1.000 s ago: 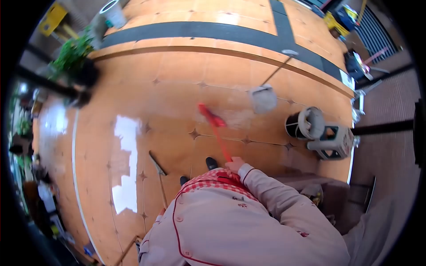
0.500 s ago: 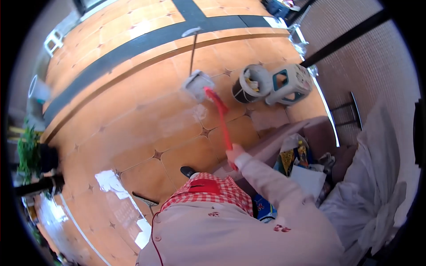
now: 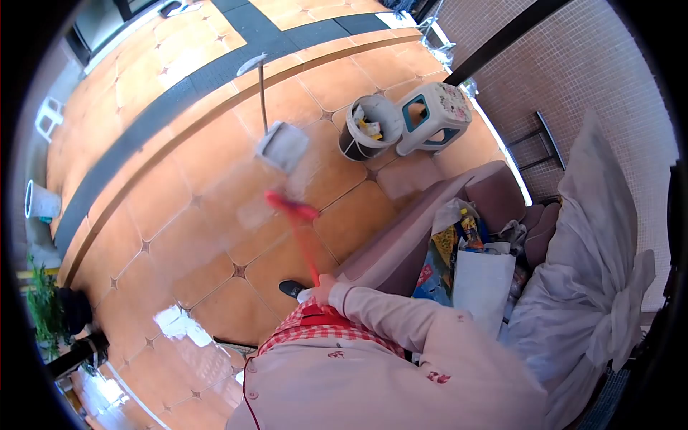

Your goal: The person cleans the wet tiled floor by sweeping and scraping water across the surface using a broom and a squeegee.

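Note:
My right hand (image 3: 326,288) is closed around the handle of a red broom (image 3: 304,247), close in front of my red-and-white checked apron. The broom slants away from me, its head low over the tiled floor and somewhat blurred. Beyond the head, apart from it, a grey long-handled dustpan (image 3: 285,145) rests on the tiles. My left hand is out of the picture.
A dark bucket (image 3: 351,143) with a pale rim holds some litter, beside a white and teal stool (image 3: 438,118). To my right is a mauve sofa (image 3: 383,258) with bags and a large grey cloth bundle (image 3: 591,265). A raised step (image 3: 172,136) crosses the floor.
My right hand has drawn back toward my body. The broom head has come away from the dustpan, nearer to me. The camera view has shifted too.

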`<state>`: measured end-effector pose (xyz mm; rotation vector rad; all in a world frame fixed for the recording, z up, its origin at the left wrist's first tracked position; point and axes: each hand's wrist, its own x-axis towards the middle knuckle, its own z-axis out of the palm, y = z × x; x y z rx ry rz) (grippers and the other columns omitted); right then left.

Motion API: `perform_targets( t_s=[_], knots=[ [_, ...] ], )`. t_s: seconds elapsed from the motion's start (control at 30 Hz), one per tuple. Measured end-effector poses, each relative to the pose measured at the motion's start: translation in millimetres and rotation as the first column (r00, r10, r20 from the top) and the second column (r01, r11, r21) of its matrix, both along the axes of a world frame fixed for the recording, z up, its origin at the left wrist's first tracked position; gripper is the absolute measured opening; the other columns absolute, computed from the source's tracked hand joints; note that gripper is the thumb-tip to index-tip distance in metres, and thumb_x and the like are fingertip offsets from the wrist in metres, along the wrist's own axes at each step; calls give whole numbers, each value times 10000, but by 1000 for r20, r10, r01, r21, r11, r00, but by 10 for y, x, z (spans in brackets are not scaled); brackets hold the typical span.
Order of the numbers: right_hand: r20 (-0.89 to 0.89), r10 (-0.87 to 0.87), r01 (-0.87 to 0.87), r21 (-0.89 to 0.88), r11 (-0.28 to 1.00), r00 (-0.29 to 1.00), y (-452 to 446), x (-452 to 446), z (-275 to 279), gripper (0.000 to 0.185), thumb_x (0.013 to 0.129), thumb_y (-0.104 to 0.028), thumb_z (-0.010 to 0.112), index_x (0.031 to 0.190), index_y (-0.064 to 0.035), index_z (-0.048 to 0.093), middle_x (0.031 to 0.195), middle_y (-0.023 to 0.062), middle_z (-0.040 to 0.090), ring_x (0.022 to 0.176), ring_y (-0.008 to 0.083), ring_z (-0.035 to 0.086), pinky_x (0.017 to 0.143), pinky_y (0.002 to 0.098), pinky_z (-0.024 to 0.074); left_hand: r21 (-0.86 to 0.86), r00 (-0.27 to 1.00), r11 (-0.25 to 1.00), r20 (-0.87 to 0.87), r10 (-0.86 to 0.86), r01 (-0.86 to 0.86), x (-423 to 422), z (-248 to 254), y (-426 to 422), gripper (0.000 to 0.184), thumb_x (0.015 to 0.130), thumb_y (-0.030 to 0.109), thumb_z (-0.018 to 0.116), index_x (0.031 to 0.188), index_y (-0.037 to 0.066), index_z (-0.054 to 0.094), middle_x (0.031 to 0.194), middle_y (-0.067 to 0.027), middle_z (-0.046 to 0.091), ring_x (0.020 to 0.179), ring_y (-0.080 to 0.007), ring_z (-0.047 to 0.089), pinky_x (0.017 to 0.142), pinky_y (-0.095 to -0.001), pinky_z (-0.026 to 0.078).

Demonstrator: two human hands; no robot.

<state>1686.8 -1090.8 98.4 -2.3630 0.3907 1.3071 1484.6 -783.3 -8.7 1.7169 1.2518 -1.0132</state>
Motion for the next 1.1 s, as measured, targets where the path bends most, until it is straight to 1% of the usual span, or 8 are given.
perform_targets(
  t_s=[0.17,0.6,0.67,0.7,0.73,0.8,0.9,1.1],
  knots=[
    [-562,-544,780,493,384,623,-501,-183,245,165,691,-64,438,837,12,440,524,78,450,375,141,451,289,238,335,-11,998,999,14,-53,53,222,-10,-8,476,614,301,550,982,11,463,881,-201,501,862,-302,473,748,-316,379],
    [65,-262,255,100,962,963,-1179,-160,-444,215,644,-135,485,804,4,519,643,179,538,581,290,548,515,341,442,1,996,996,13,-86,86,265,190,187,498,609,318,554,991,13,458,891,-200,501,864,-301,473,748,-316,379],
    [-257,-727,759,44,649,636,-929,77,-294,153,695,-81,410,777,11,501,593,154,522,446,249,525,408,335,429,4,997,997,1,-73,73,133,250,227,501,608,320,555,992,13,458,892,-200,501,864,-301,473,749,-316,379],
    [-111,-99,114,131,985,989,-780,75,-211,131,677,-64,417,704,11,521,619,149,535,459,251,531,425,325,434,6,998,997,-2,-71,71,64,267,243,503,607,322,555,993,13,457,893,-200,501,864,-301,473,749,-316,379],
    [66,589,-593,101,799,805,-629,42,-180,134,660,-47,424,631,10,541,644,143,548,473,253,537,441,315,439,8,998,998,-9,-63,63,-4,290,273,505,607,323,555,993,13,457,894,-199,501,864,-300,473,749,-316,379],
    [226,680,-701,18,713,698,-284,-113,-258,173,661,-52,408,590,17,550,663,119,563,473,224,541,462,289,443,10,998,998,-16,-55,55,-159,355,323,508,606,325,556,995,13,456,895,-199,501,865,-300,473,749,-316,379],
    [-403,-415,526,220,821,816,295,-171,195,163,706,-119,459,796,11,500,655,156,549,529,231,551,430,315,430,11,999,1000,-29,-20,20,-488,469,431,513,605,329,557,997,14,455,898,-199,501,865,-300,473,749,-316,379],
    [-824,-313,856,345,385,473,517,-29,155,56,729,-53,405,722,-15,445,495,39,389,338,78,330,297,204,292,-1,996,997,-46,79,-79,-1243,648,476,523,602,337,559,1001,14,453,902,-199,501,865,-300,473,749,-315,379]
  ],
)
